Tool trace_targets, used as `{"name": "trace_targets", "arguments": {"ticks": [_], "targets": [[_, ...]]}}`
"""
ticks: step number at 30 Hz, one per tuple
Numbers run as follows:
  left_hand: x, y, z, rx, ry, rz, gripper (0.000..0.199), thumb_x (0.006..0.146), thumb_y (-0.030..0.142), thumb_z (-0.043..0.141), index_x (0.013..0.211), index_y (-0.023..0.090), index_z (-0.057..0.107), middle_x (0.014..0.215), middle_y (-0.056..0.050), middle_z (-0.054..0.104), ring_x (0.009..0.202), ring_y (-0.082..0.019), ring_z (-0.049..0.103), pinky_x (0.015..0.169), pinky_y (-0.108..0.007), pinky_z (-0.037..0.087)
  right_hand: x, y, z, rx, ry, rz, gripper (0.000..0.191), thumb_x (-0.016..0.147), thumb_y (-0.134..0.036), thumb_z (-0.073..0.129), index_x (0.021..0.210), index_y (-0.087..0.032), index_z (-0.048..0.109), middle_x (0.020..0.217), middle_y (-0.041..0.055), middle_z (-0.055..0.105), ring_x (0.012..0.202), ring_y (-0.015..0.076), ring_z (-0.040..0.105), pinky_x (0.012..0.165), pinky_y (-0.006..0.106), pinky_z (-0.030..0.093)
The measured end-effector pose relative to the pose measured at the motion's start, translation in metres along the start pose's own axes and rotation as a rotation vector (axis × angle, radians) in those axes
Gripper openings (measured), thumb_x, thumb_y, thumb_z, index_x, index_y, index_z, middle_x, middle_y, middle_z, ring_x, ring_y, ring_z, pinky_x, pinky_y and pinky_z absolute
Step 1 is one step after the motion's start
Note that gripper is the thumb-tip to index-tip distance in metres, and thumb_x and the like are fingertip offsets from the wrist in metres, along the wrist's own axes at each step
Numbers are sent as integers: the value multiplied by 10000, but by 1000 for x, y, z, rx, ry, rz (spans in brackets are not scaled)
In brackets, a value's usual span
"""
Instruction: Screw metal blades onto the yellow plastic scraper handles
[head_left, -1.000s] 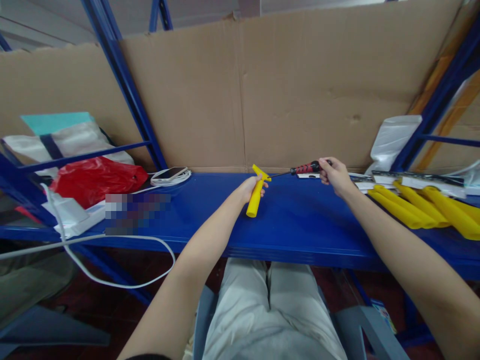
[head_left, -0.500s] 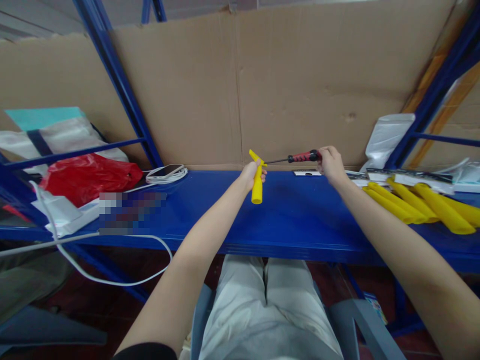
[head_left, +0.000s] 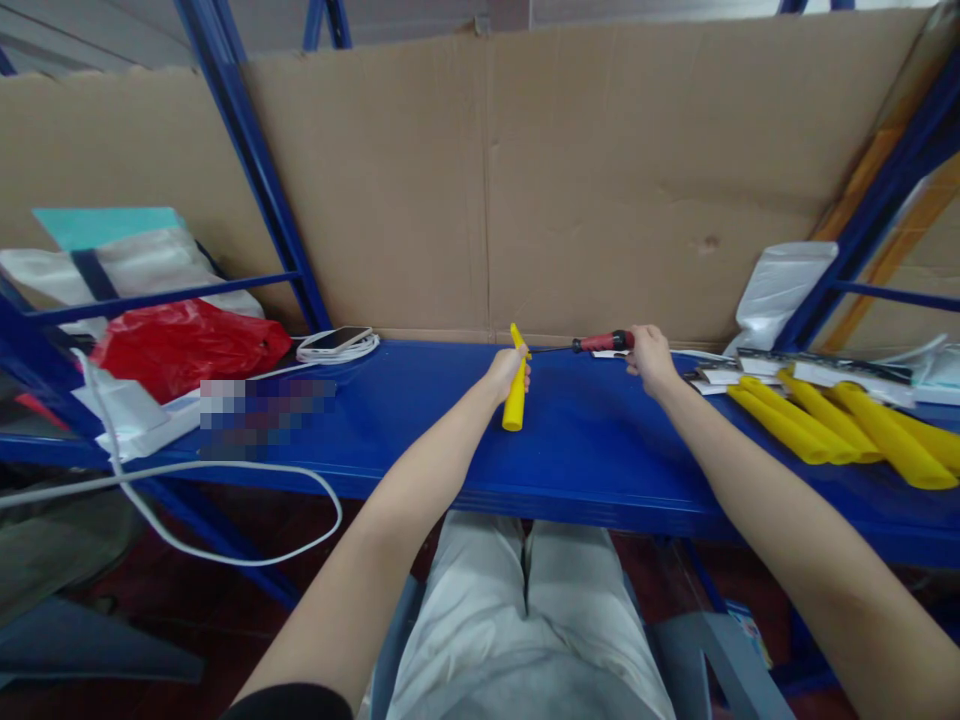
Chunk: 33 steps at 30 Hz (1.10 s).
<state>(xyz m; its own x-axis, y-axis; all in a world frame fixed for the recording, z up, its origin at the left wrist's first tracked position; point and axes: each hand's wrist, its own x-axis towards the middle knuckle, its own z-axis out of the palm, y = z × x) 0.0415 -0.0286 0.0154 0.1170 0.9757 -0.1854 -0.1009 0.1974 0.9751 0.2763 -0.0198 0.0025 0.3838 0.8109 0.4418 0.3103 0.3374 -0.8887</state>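
My left hand (head_left: 508,375) is wrapped round a yellow plastic piece (head_left: 514,408), whose tube end points down and whose narrow tip rises above the fingers. My right hand (head_left: 651,358) grips the end of a screwdriver with a red and black handle (head_left: 602,343). Its thin shaft lies level and points left, with its tip at the upper part of the yellow piece. Whether the tip touches a screw is too small to tell. Both hands are above the blue table (head_left: 585,440).
Several yellow tubes (head_left: 892,435) lie at the right, beside white and black packets (head_left: 832,368). At the left are a phone (head_left: 341,340) on a coiled white cable, a red plastic bag (head_left: 187,345) and a white power strip (head_left: 176,420). Cardboard (head_left: 600,180) stands behind the table.
Both hands have moved slightly lower in view with the yellow piece and screwdriver. The yellow piece has turned, so its top looks narrower and more upright.
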Motion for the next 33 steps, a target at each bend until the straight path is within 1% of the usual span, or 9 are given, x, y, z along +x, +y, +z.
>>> {"name": "trace_targets", "arguments": {"ticks": [4,7,11,14,16,21,23,28,33], "targets": [[-1,-3,2,10,-1,31,153,1009,294,391,989,191,503,526,66,416,353,-100,377,391,-216,292,-2,-8,-6,-204,128,-78,327,857,-532,568,731,-238,501,620,1,502,660,184,540,621,293,463],[0,-4,1,0,19,52,153,1013,290,393,944,194,491,536,67,415,354,-95,370,404,-220,290,-5,-12,-7,-295,119,-136,390,842,-570,600,674,-234,498,598,16,503,681,193,544,638,296,463],[-1,-3,0,21,31,77,149,1013,291,393,944,198,487,541,68,413,363,-97,382,413,-219,298,-12,-18,-3,-88,12,5,368,831,-563,633,733,-238,489,507,-41,419,494,145,458,451,254,376],[-4,-2,1,40,6,89,153,1016,293,377,961,201,487,538,71,414,358,-96,386,404,-214,302,-16,-24,-1,66,7,132,299,832,-472,655,789,-247,462,484,-78,392,393,110,369,367,225,281],[-6,-2,3,45,-18,93,156,1018,289,367,956,202,481,533,74,413,349,-92,383,395,-211,299,-16,-25,-3,90,42,115,316,824,-477,670,797,-252,450,487,-80,406,380,104,365,349,223,265],[-10,-2,6,51,-46,90,132,1012,276,380,935,211,465,522,81,405,334,-89,379,384,-206,291,-6,-16,-14,6,66,-49,463,804,-673,628,770,-243,461,478,-66,392,397,97,373,356,238,274],[-10,-3,7,50,-51,86,132,1011,273,386,923,213,464,523,81,411,330,-87,376,381,-204,289,-4,-15,-15,17,82,-31,453,816,-668,613,777,-242,464,473,-70,372,393,99,362,354,242,268],[-8,-3,7,21,-53,92,131,1009,278,401,913,216,466,534,79,423,327,-77,372,382,-196,287,-9,-26,-10,119,73,134,291,833,-472,642,809,-252,454,500,-74,415,373,117,392,343,239,279],[-5,-3,5,28,-33,97,141,1012,275,386,906,213,456,529,80,412,335,-86,376,389,-206,300,-15,-28,-9,13,59,57,371,850,-558,611,740,-236,462,481,-60,423,375,106,379,359,242,284]]}}
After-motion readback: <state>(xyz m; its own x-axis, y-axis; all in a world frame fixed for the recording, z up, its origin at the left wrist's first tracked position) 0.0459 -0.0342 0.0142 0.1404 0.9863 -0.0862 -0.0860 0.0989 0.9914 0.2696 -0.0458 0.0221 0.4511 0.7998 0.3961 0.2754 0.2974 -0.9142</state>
